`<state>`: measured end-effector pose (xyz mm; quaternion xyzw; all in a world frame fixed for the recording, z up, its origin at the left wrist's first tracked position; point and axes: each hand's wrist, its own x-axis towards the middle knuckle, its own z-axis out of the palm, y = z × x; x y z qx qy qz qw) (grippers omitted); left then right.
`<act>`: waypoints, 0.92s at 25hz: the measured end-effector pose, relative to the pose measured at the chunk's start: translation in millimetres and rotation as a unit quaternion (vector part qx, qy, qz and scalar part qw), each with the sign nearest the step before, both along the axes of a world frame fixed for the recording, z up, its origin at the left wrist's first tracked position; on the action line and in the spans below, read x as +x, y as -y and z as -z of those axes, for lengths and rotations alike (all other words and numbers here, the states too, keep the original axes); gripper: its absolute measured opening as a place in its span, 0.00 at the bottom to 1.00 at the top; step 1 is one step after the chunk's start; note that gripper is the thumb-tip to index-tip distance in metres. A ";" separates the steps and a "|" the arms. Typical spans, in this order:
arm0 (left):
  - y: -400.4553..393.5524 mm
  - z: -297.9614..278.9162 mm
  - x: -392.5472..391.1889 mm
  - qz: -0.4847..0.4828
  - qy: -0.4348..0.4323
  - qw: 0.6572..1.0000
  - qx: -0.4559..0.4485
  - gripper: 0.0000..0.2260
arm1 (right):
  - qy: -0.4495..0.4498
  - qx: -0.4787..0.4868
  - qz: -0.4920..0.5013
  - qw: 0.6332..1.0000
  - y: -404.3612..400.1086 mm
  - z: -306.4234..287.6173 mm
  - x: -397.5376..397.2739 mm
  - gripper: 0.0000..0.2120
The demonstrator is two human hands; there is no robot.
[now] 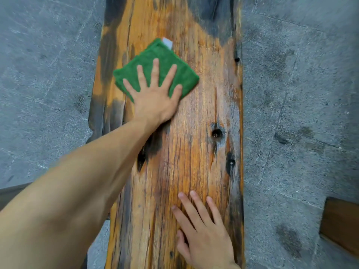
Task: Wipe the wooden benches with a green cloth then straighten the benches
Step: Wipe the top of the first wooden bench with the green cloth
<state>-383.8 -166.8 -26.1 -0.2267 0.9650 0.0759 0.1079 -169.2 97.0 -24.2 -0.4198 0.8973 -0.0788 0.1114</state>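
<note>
A long wooden bench (194,152), orange-brown with dark patches and knot holes, runs from the bottom of the view to the top. A folded green cloth (161,55) with a small white tag lies on its upper left part. My left hand (155,94) presses flat on the cloth's near corner, fingers spread straight. My right hand (204,230) rests flat on the bare bench top near the bottom, fingers straight, apart from the cloth.
Grey concrete floor (291,94) lies on both sides of the bench. A corner of another wooden piece (342,226) shows at the lower right edge. A dark surface (13,193) shows at the left edge.
</note>
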 end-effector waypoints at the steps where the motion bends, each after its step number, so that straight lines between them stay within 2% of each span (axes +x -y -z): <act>1: -23.6 -1.4 -11.7 0.061 0.006 0.998 -0.004 0.27 | 0.004 -0.002 0.004 1.000 -0.3 0.0 -1.4 0.29; 3: -75.9 -6.2 -16.3 0.185 0.022 0.983 -0.009 0.27 | 0.009 -0.003 0.009 1.000 -0.5 -0.3 -1.3 0.29; 5: -110.6 -10.6 4.6 0.324 0.028 0.946 -0.003 0.26 | 0.026 -0.009 0.014 1.000 -0.6 -1.1 -1.1 0.29; 7: -107.6 -10.1 52.8 0.444 0.023 0.896 0.007 0.25 | 0.036 -0.021 0.027 0.999 -1.8 -1.3 -2.2 0.29; 8: -91.1 -8.4 81.9 0.467 0.012 0.884 0.010 0.25 | 0.039 -0.026 0.030 0.998 -2.0 -1.9 -2.7 0.29; 9: -66.9 -6.6 108.2 0.460 0.003 0.888 0.011 0.25 | 0.042 -0.029 0.031 0.998 -2.2 -2.6 -2.7 0.29; 11: -8.3 -3.1 140.3 0.364 0.002 0.931 0.004 0.26 | 0.046 -0.034 0.029 0.998 -4.0 -2.9 -2.5 0.29; 13: 44.9 -4.7 141.7 0.169 0.011 0.986 -0.011 0.27 | 0.047 -0.048 0.034 0.997 -5.4 -2.5 -4.7 0.29; 14: 64.1 -5.6 131.1 0.062 0.017 0.998 -0.017 0.28 | 0.038 -0.053 0.041 0.997 -5.0 -2.0 -10.0 0.29; 16: 84.7 -5.5 96.8 -0.097 0.030 0.995 -0.004 0.28 | 0.019 -0.051 0.065 0.996 1.6 -0.5 -35.8 0.29; 17: 88.2 -5.7 75.7 -0.143 0.033 0.989 0.003 0.28 | 0.015 -0.047 0.079 0.996 7.9 0.1 -56.5 0.28; 19: 86.8 -4.6 37.0 -0.175 0.046 0.983 0.000 0.28 | 0.012 -0.031 0.107 0.994 22.6 2.0 -105.5 0.28; 23: 66.4 -6.5 -21.4 -0.069 0.043 0.997 -0.010 0.27 | -0.003 0.011 0.155 0.988 46.4 3.8 -167.3 0.29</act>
